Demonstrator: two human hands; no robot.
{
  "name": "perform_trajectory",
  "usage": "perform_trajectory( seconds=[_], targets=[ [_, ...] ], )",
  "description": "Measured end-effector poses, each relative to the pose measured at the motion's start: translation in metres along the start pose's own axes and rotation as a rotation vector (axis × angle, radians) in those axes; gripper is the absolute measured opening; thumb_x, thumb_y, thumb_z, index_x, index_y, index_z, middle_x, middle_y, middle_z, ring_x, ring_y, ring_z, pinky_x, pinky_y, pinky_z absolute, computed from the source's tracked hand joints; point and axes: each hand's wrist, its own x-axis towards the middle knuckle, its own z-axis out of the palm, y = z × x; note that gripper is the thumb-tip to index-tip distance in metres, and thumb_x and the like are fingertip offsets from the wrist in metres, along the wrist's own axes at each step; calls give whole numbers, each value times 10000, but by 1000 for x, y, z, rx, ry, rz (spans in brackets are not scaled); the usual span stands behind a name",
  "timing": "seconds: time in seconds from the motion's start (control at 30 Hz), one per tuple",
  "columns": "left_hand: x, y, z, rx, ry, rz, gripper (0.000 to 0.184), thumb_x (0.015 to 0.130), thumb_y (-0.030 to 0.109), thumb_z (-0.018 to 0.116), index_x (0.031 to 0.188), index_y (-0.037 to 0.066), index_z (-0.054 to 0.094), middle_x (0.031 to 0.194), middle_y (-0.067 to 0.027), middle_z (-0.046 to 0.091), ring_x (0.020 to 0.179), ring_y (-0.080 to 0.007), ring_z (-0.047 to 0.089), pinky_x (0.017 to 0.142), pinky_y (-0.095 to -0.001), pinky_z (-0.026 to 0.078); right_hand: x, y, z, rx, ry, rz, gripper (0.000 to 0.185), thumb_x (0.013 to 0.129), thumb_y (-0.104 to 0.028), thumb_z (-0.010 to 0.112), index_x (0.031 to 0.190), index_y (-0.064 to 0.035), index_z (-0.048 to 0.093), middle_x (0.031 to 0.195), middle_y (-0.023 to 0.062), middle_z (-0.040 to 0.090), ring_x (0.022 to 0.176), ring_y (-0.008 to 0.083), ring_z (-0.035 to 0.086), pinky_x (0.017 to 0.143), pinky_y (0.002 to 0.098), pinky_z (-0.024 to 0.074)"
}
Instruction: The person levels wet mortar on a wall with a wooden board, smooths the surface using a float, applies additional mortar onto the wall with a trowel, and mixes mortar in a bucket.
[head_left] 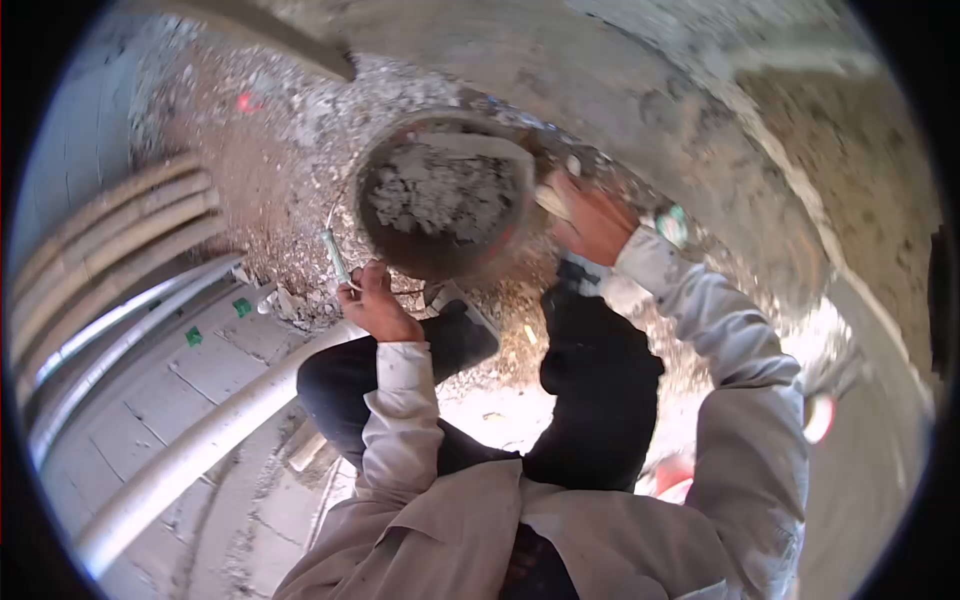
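Observation:
A round, dark pan holding grey, lumpy mortar stands on the gritty ground in front of my knees. My left hand is at the pan's lower left, its fingers closed around a thin tool with a pale green handle. Beyond the pan's right edge, my right hand is closed on a pale wooden handle. The far end of that handle's tool is blurred at the pan's right side, where a flat grey surface shows over the mortar.
A long white pipe runs diagonally at the left, over grey blocks. Stacked bamboo-like poles lie farther left. A rough wall rises along the right. Another pole juts in at the top.

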Motion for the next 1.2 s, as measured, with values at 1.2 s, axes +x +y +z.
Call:
perform_trajectory(
  seconds=[1.2],
  targets=[
    [-468,-29,79,1142,-1929,-102,356,1018,361,447,786,96,496,667,54,395,580,-54,318,532,-239,257,-452,1,97,588,875,1487,294,882,-219,577,1146,-92,568,943,221,588,850,437,619,719,514,519]
  ],
)
